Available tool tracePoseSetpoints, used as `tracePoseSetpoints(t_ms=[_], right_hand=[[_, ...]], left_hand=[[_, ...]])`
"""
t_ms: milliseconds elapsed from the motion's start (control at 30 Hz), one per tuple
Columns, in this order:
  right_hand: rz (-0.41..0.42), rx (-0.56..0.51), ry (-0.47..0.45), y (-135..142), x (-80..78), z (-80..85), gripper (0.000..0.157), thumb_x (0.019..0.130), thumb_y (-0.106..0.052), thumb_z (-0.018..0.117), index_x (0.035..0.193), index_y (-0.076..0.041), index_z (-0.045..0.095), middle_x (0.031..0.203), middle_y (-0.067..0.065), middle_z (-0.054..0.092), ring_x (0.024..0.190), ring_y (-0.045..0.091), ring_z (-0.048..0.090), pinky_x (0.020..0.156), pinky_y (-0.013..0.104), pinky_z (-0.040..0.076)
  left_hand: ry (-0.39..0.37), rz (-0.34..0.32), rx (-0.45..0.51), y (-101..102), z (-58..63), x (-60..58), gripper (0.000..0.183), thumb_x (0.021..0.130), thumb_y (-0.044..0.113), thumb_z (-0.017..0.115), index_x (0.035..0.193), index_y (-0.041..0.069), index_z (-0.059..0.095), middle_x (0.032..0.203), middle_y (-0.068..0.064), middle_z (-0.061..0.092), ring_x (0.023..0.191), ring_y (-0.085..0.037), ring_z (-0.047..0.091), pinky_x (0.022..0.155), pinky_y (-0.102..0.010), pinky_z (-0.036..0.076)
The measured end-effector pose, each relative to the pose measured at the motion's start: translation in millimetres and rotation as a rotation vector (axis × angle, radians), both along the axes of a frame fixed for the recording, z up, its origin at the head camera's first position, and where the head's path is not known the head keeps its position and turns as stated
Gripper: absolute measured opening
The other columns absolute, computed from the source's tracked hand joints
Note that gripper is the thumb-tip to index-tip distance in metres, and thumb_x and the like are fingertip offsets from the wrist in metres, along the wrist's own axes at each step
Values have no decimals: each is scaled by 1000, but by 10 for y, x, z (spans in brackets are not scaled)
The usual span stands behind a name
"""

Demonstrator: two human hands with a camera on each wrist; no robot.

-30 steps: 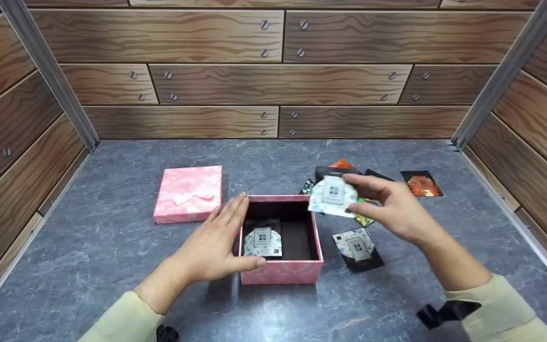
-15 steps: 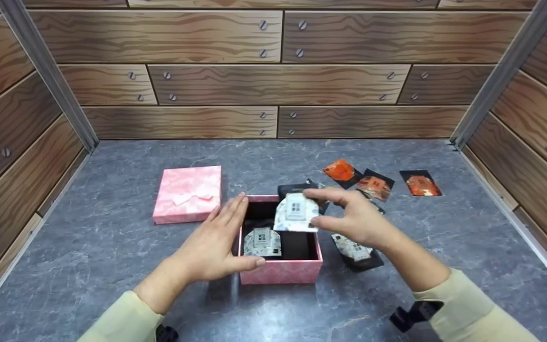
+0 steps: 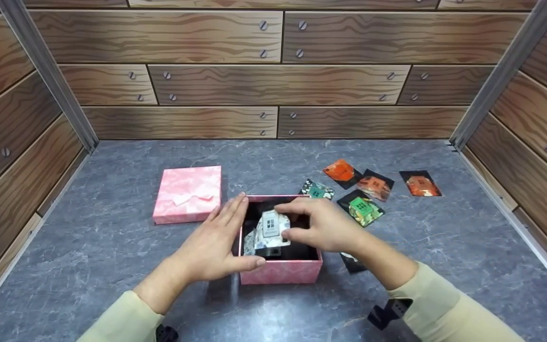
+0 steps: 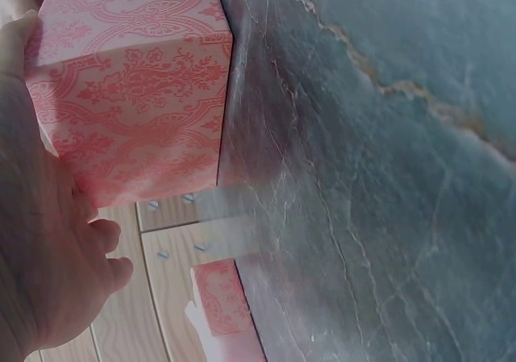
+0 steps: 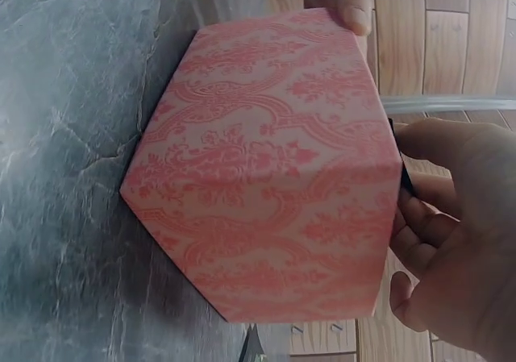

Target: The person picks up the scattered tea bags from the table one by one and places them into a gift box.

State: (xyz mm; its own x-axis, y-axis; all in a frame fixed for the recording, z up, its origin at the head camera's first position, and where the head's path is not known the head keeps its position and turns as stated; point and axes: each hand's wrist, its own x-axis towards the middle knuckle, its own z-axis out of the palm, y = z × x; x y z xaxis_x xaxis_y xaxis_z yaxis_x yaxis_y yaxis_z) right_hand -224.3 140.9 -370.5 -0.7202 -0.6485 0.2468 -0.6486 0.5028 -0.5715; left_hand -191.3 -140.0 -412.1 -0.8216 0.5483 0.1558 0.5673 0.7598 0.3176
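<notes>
In the head view, the pink patterned box (image 3: 280,274) stands uncovered in front of me, its inside dark. My left hand (image 3: 212,247) rests along its left side with straight fingers, the thumb by the near corner; the left wrist view shows this hand (image 4: 48,241) against the box wall (image 4: 145,120). Over the opening, my right hand (image 3: 325,225) pinches a flat black-and-white packet (image 3: 272,231) between thumb and fingers, tilted. Beneath it lies another white-patterned packet (image 3: 249,244), mostly covered. From the right wrist, the box wall (image 5: 258,160) hides most of the held packet.
A pink lid with a bow (image 3: 188,185) lies left of the box. To the right are several flat packets, among them a green one (image 3: 361,207), orange ones (image 3: 341,172) and a partly hidden one (image 3: 353,262) behind my right forearm. Wood-patterned walls (image 3: 216,83) enclose the table.
My right hand has carried the black-and-white packet leftward and down, from above the loose packets to inside the box opening. My left hand has stayed against the box.
</notes>
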Motion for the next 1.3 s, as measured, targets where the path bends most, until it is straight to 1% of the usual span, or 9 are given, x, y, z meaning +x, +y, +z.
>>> tracePoseSetpoints(t_ms=[167, 400, 533, 633, 733, 867, 1033, 1133, 1300], right_hand=[[35, 62, 39, -102, -33, -17, 53, 90, -21, 82, 138, -2, 70, 124, 9, 75, 115, 26, 69, 104, 48, 54], [53, 160, 114, -212, -86, -45, 54, 89, -24, 81, 137, -3, 71, 123, 10, 76, 112, 27, 70, 102, 54, 47], [71, 211, 122, -264, -109, -57, 55, 89, -25, 81, 138, -3, 71, 122, 12, 75, 113, 27, 70, 102, 51, 50], [81, 245, 116, -290, -121, -54, 56, 90, -26, 82, 139, -1, 69, 125, 14, 74, 116, 30, 70, 105, 49, 53], [89, 275, 102, -311, -135, -55, 58, 91, -26, 82, 141, -1, 68, 129, 16, 73, 120, 32, 68, 108, 49, 51], [92, 324, 71, -335, -152, -60, 60, 92, -26, 82, 144, -1, 65, 133, 17, 71, 125, 32, 66, 111, 53, 48], [78, 377, 10, -365, -142, -44, 68, 92, -27, 83, 150, -3, 60, 141, 15, 67, 132, 33, 61, 112, 60, 43], [77, 398, 3, -380, -135, -40, 70, 91, -27, 83, 152, -4, 57, 143, 14, 66, 133, 32, 60, 112, 60, 43], [77, 420, 14, -387, -131, -44, 69, 92, -27, 83, 152, -3, 58, 140, 15, 67, 131, 32, 61, 112, 60, 45]], left_hand=[[9, -1, -1, 0, -1, -1, 125, 90, 86, 51, 169, -1, 9, 177, -15, 6, 162, -32, 13, 130, -54, 15], [9, -6, 3, -7, -2, -5, 124, 90, 85, 52, 169, -1, 9, 177, -15, 8, 162, -32, 14, 130, -54, 16], [4, -7, 7, -9, -4, -4, 124, 90, 84, 53, 169, -1, 9, 177, -15, 7, 162, -31, 12, 130, -54, 15], [0, -3, 9, -7, -5, -2, 124, 90, 84, 53, 169, 0, 8, 177, -13, 6, 163, -29, 12, 130, -53, 15], [-3, -1, 13, -8, -6, -4, 124, 90, 84, 53, 169, 0, 8, 177, -12, 6, 162, -29, 11, 130, -53, 15], [-3, -2, 12, -8, -5, -5, 124, 90, 84, 54, 169, 0, 8, 177, -13, 5, 162, -30, 12, 130, -53, 15], [-1, -2, 5, -6, -6, 1, 124, 90, 84, 53, 169, 0, 8, 177, -13, 5, 162, -31, 12, 130, -54, 15], [3, -2, 5, -6, -7, 1, 124, 90, 84, 53, 169, 0, 8, 177, -13, 5, 162, -31, 13, 130, -54, 15], [6, -2, 6, -2, -5, -2, 124, 90, 85, 52, 169, -1, 8, 177, -14, 5, 162, -34, 14, 130, -54, 15]])
